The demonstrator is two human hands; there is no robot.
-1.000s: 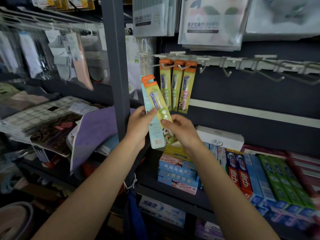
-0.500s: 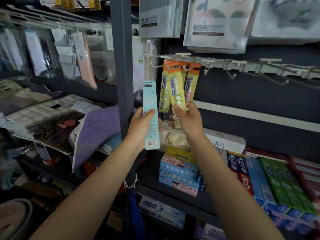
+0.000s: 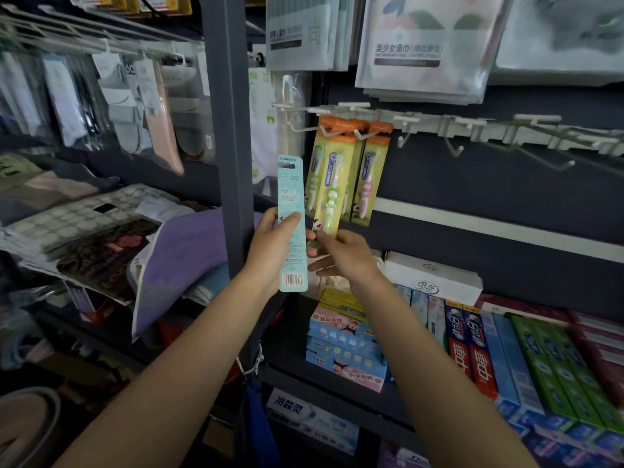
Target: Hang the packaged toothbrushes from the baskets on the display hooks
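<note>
Your left hand point(image 3: 274, 246) pinches a pale blue toothbrush pack point(image 3: 292, 224), held upright, back side facing you, just left of the hook rail point(image 3: 449, 125). Your right hand point(image 3: 344, 255) pinches the bottom of a yellow toothbrush pack point(image 3: 332, 187) hanging from the rail's left end, in front of other yellow packs point(image 3: 369, 177). Toothpaste boxes point(image 3: 472, 349) lie below the rail.

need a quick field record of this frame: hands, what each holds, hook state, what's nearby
left hand: grips light blue toothbrush pack, upright, barcode side facing camera
right hand: holds bottom of yellow toothbrush pack, its orange top up at the hook
hook rail: white; yellow packs hang at left end, hooks to the right bare
hung pack with pink brush: rightmost of the hanging group
shelf below: toothpaste boxes, white box
baskets: not in view
</note>
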